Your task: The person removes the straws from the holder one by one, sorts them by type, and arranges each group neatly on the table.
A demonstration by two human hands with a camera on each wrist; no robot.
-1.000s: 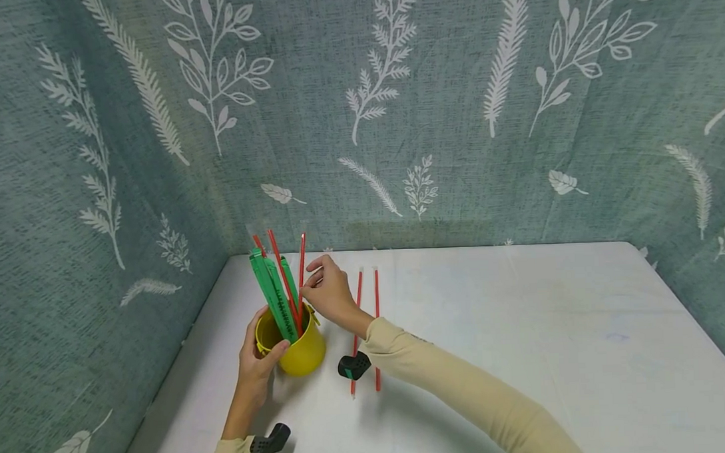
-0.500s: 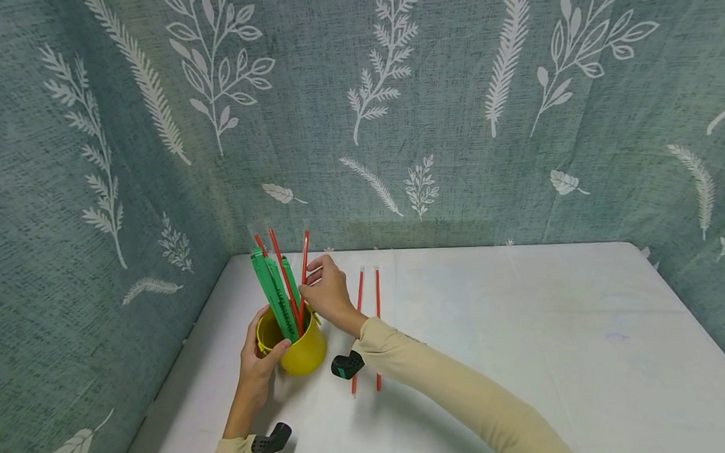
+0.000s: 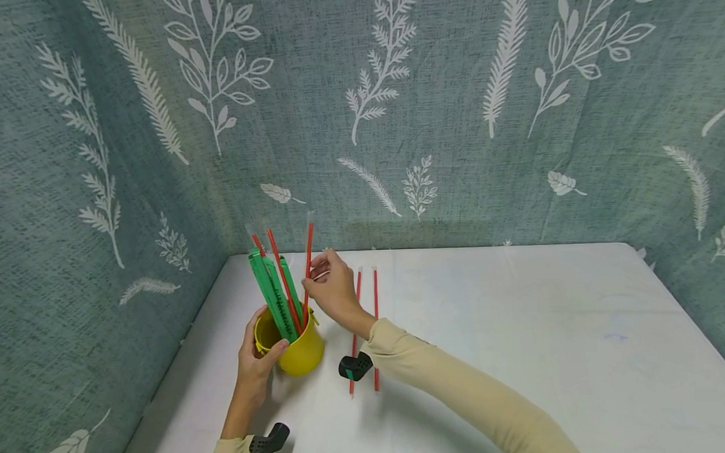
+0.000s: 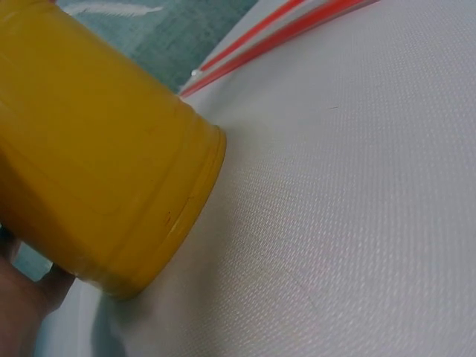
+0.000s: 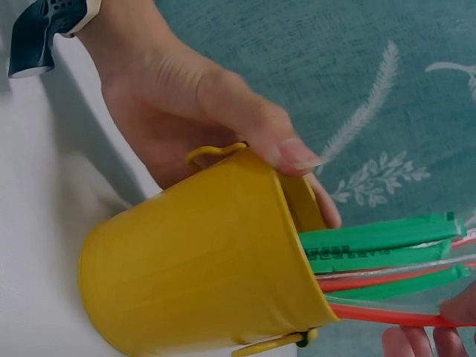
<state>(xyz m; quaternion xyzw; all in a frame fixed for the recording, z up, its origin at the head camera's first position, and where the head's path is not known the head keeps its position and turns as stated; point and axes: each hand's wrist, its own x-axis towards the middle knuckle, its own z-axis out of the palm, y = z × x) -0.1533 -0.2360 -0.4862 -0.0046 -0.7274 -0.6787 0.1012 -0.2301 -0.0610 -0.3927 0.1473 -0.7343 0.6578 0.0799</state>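
Note:
A small yellow bucket [image 3: 306, 355] stands at the left of the white table. My left hand [image 3: 255, 367] holds it from the left side, thumb over the rim, as the right wrist view also shows on the bucket [image 5: 178, 260]. Inside lean several long green printed packets [image 3: 267, 283] and red straws [image 3: 277, 253] in clear wrappers. With thumb and fingertips, my right hand [image 3: 333, 287] pinches another wrapped red straw [image 3: 310, 245], whose lower end is inside the bucket. That straw [image 5: 379, 314] lies along the near rim in the right wrist view.
To the right of the bucket, two wrapped red straws [image 3: 375, 293] lie side by side on the white table [image 3: 522, 334], partly under the right forearm. A patterned green-grey cloth [image 3: 454, 116] hangs behind and to the left.
The pinched straw has risen a little and its top has shifted to the right, with my right hand going slightly up. My left hand and the bucket stay in place.

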